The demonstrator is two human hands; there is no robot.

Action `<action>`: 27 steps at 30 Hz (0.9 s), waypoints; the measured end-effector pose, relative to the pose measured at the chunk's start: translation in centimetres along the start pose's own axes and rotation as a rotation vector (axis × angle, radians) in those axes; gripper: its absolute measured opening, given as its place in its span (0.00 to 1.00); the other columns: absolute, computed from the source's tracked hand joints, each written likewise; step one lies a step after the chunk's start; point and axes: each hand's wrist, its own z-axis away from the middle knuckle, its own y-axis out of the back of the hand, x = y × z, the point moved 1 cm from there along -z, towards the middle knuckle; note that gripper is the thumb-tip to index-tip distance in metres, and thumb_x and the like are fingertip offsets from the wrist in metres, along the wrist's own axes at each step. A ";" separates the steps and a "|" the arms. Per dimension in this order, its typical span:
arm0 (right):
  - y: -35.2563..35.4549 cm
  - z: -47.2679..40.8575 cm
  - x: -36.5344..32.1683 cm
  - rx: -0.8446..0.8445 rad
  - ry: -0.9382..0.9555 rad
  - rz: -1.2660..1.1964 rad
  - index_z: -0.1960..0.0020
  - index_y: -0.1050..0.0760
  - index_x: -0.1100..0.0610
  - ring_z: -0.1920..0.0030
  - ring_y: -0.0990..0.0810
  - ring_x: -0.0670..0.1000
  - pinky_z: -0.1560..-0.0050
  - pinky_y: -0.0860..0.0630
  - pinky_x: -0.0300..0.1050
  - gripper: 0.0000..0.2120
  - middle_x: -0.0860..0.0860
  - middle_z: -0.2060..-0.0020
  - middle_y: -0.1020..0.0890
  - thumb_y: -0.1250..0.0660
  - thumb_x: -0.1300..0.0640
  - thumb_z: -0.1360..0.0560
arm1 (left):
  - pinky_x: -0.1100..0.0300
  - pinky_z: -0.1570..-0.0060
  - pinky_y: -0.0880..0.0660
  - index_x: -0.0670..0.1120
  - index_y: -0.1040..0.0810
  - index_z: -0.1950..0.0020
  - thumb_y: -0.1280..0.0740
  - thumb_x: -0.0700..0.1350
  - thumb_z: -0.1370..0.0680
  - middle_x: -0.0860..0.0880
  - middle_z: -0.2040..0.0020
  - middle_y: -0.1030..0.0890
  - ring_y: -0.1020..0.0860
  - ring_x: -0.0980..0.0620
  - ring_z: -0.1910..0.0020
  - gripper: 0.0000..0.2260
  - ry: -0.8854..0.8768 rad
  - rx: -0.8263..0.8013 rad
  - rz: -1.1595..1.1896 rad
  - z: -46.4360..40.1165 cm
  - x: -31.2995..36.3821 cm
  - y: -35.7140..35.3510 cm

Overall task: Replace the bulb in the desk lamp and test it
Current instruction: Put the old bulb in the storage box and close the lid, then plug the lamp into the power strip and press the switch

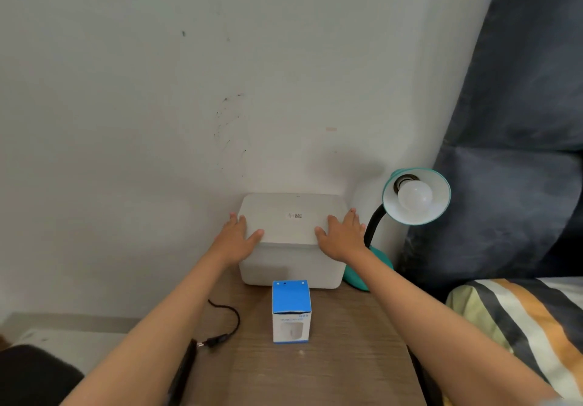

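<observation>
Filling the upper part of the view is a pale wall (pixel 157 90) with some dark scribble marks, and on the far right hangs a dark blue curtain (pixel 520 122). Below the curtain, at the near right, lies a striped bedcover (pixel 520 317) in orange, white, dark and yellow-green bands. A wooden desk (pixel 347 358) stands against the wall and carries the other things.

At the far edge of the desk sits a white lidded box (pixel 290 238) with a small printed label on its lid. The left hand (pixel 236 235) rests on the left edge of the lid and the right hand (pixel 342 235) on the right edge; both have straight, slightly spread fingers laid flat on the lid and thumbs pointing inward along its near edge.

Just to the right of the box stands the teal desk lamp (pixel 416 197), its base partly hidden behind the right forearm, its black flexible neck curving up. The shade is turned toward the camera, and a white bulb (pixel 414 197) sits in the socket inside it, unlit.

Nearer, just in front of the white box, stands a blue and white bulb carton (pixel 291 311), upright. At the near left edge of the desk lies a black cord with its plug (pixel 217 339), not connected to anything visible.
</observation>
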 end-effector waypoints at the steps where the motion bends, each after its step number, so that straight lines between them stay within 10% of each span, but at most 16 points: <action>1: 0.2 0.6 -0.5 0.015 0.030 -0.027 0.26 0.47 0.57 0.25 0.60 0.62 0.26 0.60 0.58 0.28 0.66 0.26 0.59 0.49 0.45 0.21 | 0.47 0.26 0.50 0.43 0.53 0.25 0.44 0.60 0.22 0.43 0.23 0.56 0.53 0.46 0.24 0.34 -0.012 0.030 0.068 1.1 0.0 0.2; 10: -5.3 12.8 -8.9 0.086 0.536 -0.449 0.40 0.25 0.60 0.47 0.22 0.53 0.48 0.30 0.38 0.15 0.57 0.48 0.21 0.34 0.58 0.26 | 0.54 0.37 0.34 0.41 0.32 0.33 0.33 0.51 0.26 0.43 0.34 0.28 0.30 0.45 0.34 0.25 0.098 0.280 0.162 14.3 -7.7 -2.6; 16: -14.1 14.8 -9.7 -0.243 0.247 -0.377 0.41 0.24 0.57 0.48 0.21 0.52 0.45 0.25 0.43 0.15 0.54 0.50 0.18 0.33 0.56 0.27 | 0.54 0.38 0.29 0.44 0.34 0.31 0.32 0.55 0.28 0.47 0.36 0.29 0.31 0.48 0.36 0.30 0.214 0.299 0.112 21.2 -12.6 -5.5; 27: -18.5 13.0 -10.1 -0.216 0.051 -0.336 0.42 0.24 0.53 0.45 0.22 0.51 0.43 0.26 0.44 0.12 0.52 0.46 0.20 0.34 0.58 0.25 | 0.59 0.40 0.30 0.44 0.34 0.30 0.31 0.53 0.28 0.51 0.37 0.30 0.32 0.53 0.36 0.30 0.220 0.430 0.169 22.6 -14.1 -7.1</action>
